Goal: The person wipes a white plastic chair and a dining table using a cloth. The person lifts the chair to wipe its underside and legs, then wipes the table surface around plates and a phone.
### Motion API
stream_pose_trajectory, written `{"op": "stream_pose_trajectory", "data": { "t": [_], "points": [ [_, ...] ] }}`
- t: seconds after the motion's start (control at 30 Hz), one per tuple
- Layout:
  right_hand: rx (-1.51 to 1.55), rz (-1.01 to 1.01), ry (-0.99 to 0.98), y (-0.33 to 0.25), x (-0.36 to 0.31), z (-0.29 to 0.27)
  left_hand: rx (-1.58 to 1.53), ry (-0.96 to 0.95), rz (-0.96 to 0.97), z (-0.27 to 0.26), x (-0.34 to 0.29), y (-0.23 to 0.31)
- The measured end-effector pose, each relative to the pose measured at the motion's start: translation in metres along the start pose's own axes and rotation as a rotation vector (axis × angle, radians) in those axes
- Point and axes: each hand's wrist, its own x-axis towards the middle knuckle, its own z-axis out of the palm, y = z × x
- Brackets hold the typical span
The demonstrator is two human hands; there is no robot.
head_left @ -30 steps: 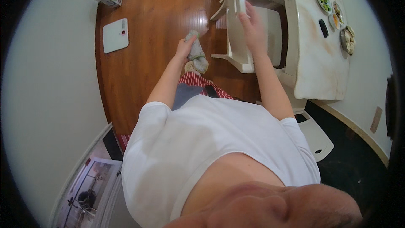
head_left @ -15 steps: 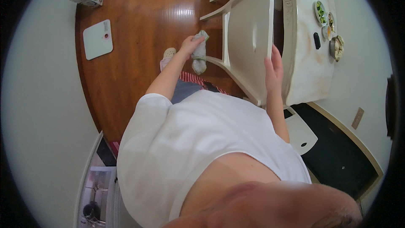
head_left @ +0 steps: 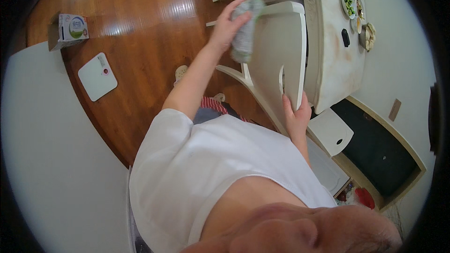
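Observation:
My left hand [head_left: 226, 28] is closed around a folded grey cloth [head_left: 244, 40] with a green edge, slightly blurred. It holds the cloth at the far side of a white chair [head_left: 274, 42]; whether cloth and chair touch, I cannot tell. The chair's broad backrest faces up toward me and has a slot near its top edge. At the near end of that edge, my right hand [head_left: 297, 116] grips the backrest, with the thumb on the face close to the slot and the fingers around the rim.
A light table [head_left: 335, 65] stands right of the chair, bearing a plate of green food [head_left: 348, 3], bowls and a black object [head_left: 345, 37]. Another white chair back [head_left: 332, 131] is at near right. On the wooden floor at left are a white scale [head_left: 98, 77] and a carton [head_left: 70, 30].
My left hand has moved farther away and to the right with the cloth. My right hand has come nearer along the backrest's edge and now grips it. The whole view has shifted somewhat.

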Motion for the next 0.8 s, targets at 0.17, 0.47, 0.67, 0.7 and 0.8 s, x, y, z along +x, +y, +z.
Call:
{"op": "stream_pose_trajectory", "data": {
  "t": [0.17,0.47,0.67,0.7,0.8],
  "points": [
    [-0.018,0.000,0.002,0.001,0.003,0.002,0.531,0.098,0.692,0.062,0.025,-0.027],
    [-0.049,-0.036,0.023,0.000,0.001,0.004,0.578,0.361,0.256,-0.008,0.044,-0.159],
    [-0.092,0.036,0.062,-0.002,-0.003,0.006,0.521,0.448,0.106,-0.058,0.070,-0.222],
    [-0.093,0.033,0.073,-0.001,-0.002,0.007,0.535,0.449,0.002,-0.073,0.078,-0.233],
    [-0.113,-0.018,0.080,-0.004,0.004,0.005,0.297,0.479,-0.086,-0.092,0.091,-0.254]
  ]
}}
